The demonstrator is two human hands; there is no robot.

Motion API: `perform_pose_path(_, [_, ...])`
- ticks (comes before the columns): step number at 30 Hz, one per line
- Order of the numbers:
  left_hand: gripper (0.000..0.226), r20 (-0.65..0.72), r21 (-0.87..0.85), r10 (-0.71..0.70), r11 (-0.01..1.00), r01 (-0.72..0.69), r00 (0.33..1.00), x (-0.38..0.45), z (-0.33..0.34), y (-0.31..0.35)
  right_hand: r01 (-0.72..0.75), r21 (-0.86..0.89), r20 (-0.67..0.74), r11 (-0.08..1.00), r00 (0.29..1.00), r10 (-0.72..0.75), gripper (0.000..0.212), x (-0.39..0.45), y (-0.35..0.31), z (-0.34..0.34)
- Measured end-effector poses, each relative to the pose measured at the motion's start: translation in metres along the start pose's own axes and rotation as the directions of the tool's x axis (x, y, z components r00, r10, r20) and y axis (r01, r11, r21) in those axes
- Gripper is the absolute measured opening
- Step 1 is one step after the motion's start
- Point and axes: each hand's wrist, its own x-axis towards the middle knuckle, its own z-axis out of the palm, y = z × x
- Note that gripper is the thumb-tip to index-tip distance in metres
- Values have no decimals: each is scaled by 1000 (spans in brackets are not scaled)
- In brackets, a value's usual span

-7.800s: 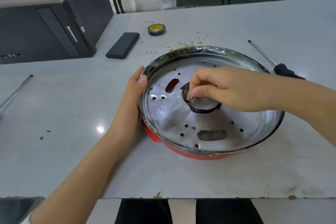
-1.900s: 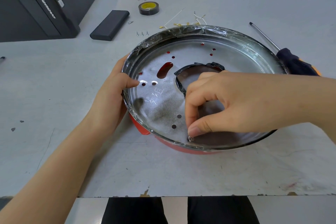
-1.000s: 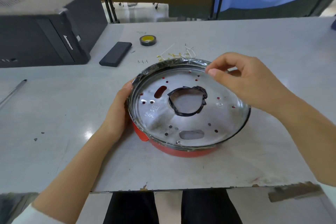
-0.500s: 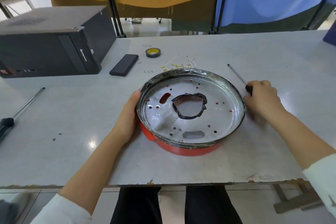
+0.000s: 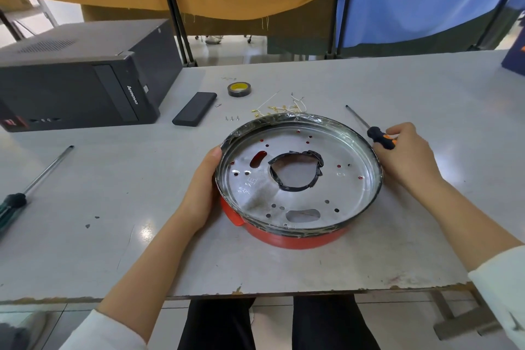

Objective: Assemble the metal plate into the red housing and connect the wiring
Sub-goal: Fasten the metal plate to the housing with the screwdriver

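Thin sheet metal plate, stiff but slippery, sits in the red housing near the tabletop's front edge; my left hand grips its rim, my right hand clasps the screwdriver.

I see round silver metal plate seated in shallow red housing on grey table. My left hand holds housing's left rim. My right hand grips black-and-orange-handled screwdriver just beside right rim. Yellow-cored tape roll, loose wires behind.
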Motion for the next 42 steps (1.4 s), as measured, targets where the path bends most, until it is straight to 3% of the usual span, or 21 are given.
perform_pose_path(6, [45, -18, 14, -1, 1000, 1, 1000, 0, 1, 4, 142, 368, -140, 919, 986, -96, 29, -5, -37, -21])
perform_pose_path(10, [45, -34, 46, 0, 999, 2, 999, -1, 2, 8, 251, 619, -161, 744, 968, -192, 30, -13, -79, -37])
perform_pose_path(14, [50, -285, 7, -69, 997, 74, 956, 2, -2, 9, 204, 843, -80, 497, 963, -258, 30, -27, -118, -44])
perform_pose_path(17, [61, -478, 218, 179, 973, -82, 860, 5, -12, 23, 126, 915, -14, 383, 959, -282, 28, -36, -137, -43])
perform_pose_path(19, [78, -466, 550, 450, 822, -150, 762, 7, -23, 39, 120, 923, -2, 367, 952, -306, 28, -41, -147, -42])
perform_pose_path(22, [84, -201, 902, 706, 403, -152, 679, 10, -35, 60, 146, 919, -7, 365, 935, -356, 24, -48, -159, -42])
perform_pose_path(24, [71, -95, 959, 685, 258, -119, 722, 13, -34, 71, 152, 928, -8, 340, 921, -389, 16, -51, -166, -41])
perform_pose_path(27, [25, 24, 972, 658, 160, -171, 752, 18, -32, 77, 128, 938, 13, 323, 916, -401, 10, -52, -172, -38])
perform_pose_path(28, [20, 60, 965, 645, 157, -209, 761, 17, -32, 77, 113, 942, 22, 316, 919, -395, 9, -51, -172, -36])
perform_pose_path(32, [24, 111, 922, 543, 255, -290, 832, 8, -28, 73, 119, 932, 34, 341, 910, -412, 19, -53, -172, -26])
perform_pose_path(34, [21, 55, 876, 494, 393, -279, 868, 4, -22, 69, 192, 906, -8, 377, 899, -437, 28, -53, -171, -23])
perform_pose_path(35, [25, -9, 825, 449, 508, -247, 894, 0, -17, 67, 227, 895, -41, 384, 899, -437, 29, -52, -170, -22])
perform_pose_path(37, [51, -201, 614, 247, 786, -75, 948, -11, -8, 62, 260, 890, -105, 373, 916, -388, 32, -50, -167, -22])
perform_pose_path(38, [61, -285, 483, 112, 874, 42, 952, -18, -2, 58, 265, 894, -134, 361, 927, -350, 35, -49, -164, -23])
perform_pose_path(42, [51, -419, 161, -216, 938, 306, 882, -46, 12, 40, 268, 913, -218, 307, 958, -187, 27, -41, -154, -26])
